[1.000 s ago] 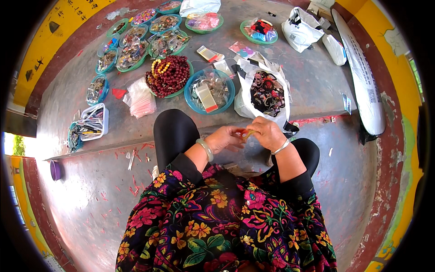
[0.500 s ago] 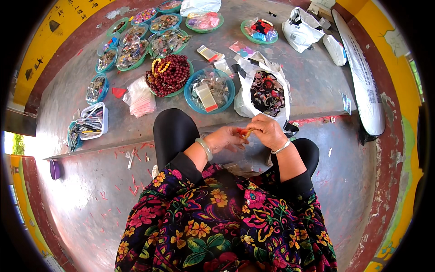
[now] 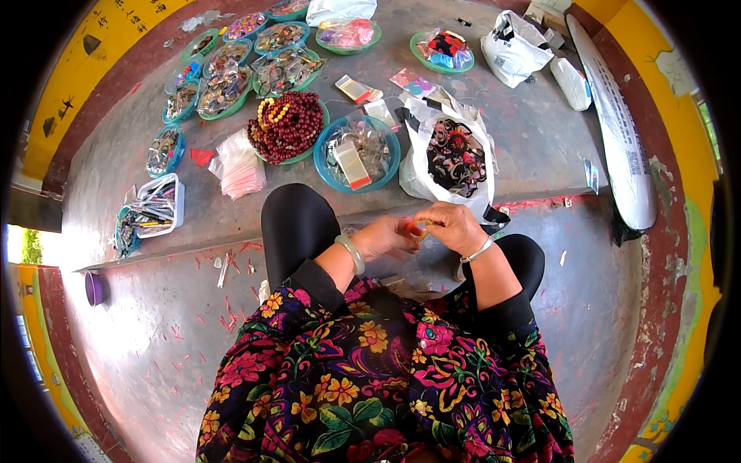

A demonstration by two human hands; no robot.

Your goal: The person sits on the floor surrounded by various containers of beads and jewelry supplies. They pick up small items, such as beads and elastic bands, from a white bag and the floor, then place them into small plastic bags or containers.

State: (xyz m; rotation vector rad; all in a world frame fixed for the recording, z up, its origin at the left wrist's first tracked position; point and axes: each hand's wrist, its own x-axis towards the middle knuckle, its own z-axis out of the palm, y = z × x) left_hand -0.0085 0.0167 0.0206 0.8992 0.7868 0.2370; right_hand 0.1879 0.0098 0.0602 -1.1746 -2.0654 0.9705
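In front of my knees, my left hand (image 3: 384,238) pinches a small orange and yellowish loop-like piece (image 3: 417,229), partly covered by the fingers. My right hand (image 3: 457,227) has its thumb and fingertips closed on the other side of the same piece. Too small to tell is what exactly it is. Just beyond my right hand stands a white plastic bag (image 3: 419,162), its mouth spread around many dark, pinkish hair-tie-like loops (image 3: 457,163). A blue basket (image 3: 319,165) of clear-wrapped small goods sits left of that bag, with a pale card packet (image 3: 351,167) on top.
Dark red bead strings (image 3: 297,139) fill a green basket. Clear pink-tinted bags (image 3: 241,166) lie beside it. Several baskets of packaged trinkets (image 3: 224,89) crowd the far left. A white tray (image 3: 179,202) holds pen-like items. White bags (image 3: 513,50) stand far right, near a long white wrapped bundle (image 3: 617,131).
My right hand has shifted slightly down and left, its fingers lower over the small piece. My left hand stays nearly in place, its fingers more curled.
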